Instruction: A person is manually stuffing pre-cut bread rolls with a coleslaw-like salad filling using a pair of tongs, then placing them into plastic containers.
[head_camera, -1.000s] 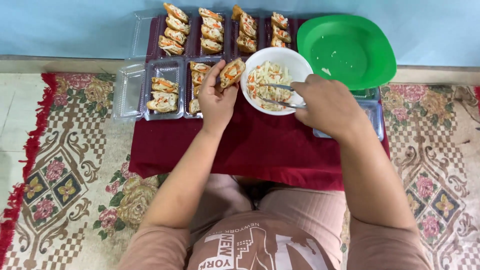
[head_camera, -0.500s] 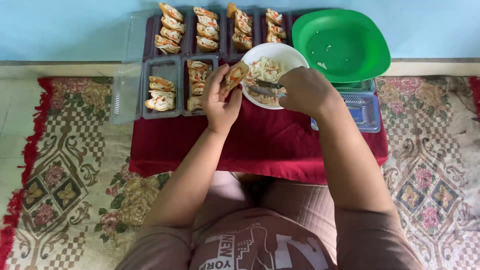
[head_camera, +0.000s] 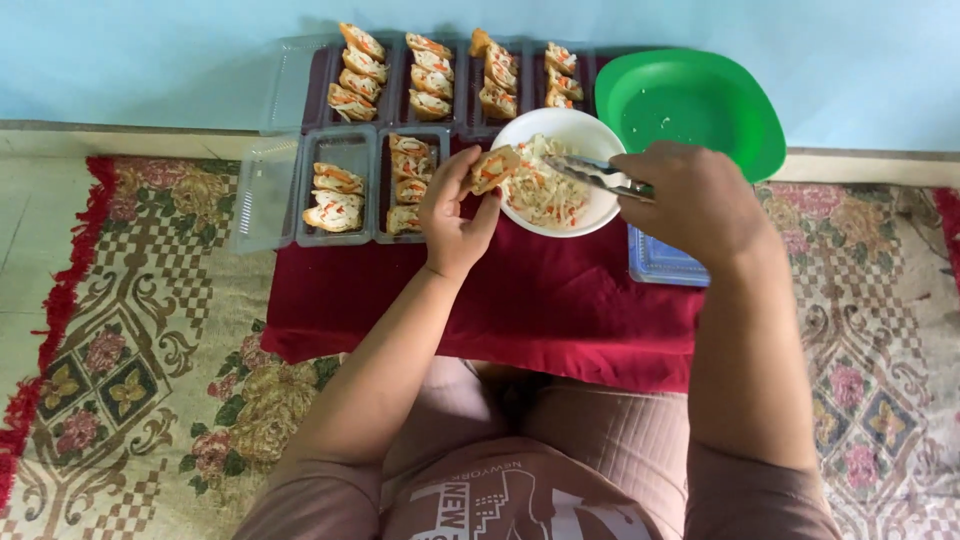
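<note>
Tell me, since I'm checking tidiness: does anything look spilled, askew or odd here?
Little stands out. The green plate carries a few pale filling scraps. The filled pieces sit in neat rows in the clear trays, and the red cloth shows no spills.

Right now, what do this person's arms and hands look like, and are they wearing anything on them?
Both hands are bare: no gloves, rings, watch or bracelets show on the left hand or the right hand. The forearms are uncovered too. Short sleeves of a dusty pink-brown top with pale printed lettering on the chest begin near the elbows at the bottom edge of the view.
</note>
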